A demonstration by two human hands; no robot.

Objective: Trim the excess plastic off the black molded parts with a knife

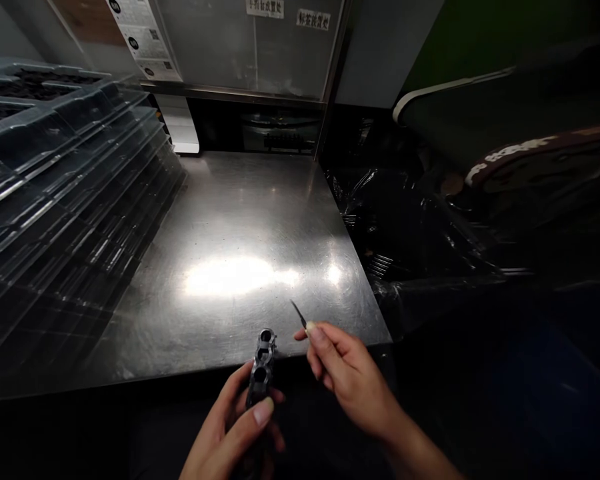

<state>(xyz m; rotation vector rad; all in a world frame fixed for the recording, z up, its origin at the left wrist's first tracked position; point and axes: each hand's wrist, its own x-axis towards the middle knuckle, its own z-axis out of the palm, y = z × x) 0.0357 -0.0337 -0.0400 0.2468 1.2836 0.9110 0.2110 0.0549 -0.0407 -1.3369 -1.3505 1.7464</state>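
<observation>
My left hand (235, 420) grips a dark metal part (261, 363) with round holes along it, held upright over the near edge of the steel table (230, 227). My right hand (343, 373) pinches a thin pointed blade tool (299, 313) between thumb and fingers. The tool's tip points up and left, a short way right of the part's top end. The two do not touch.
Stacks of clear plastic trays (55, 167) with dark parts fill the left side of the table. A bin lined with a clear plastic bag (410, 227) sits beyond the table's right edge. A steel back panel with labels (250, 47) rises behind.
</observation>
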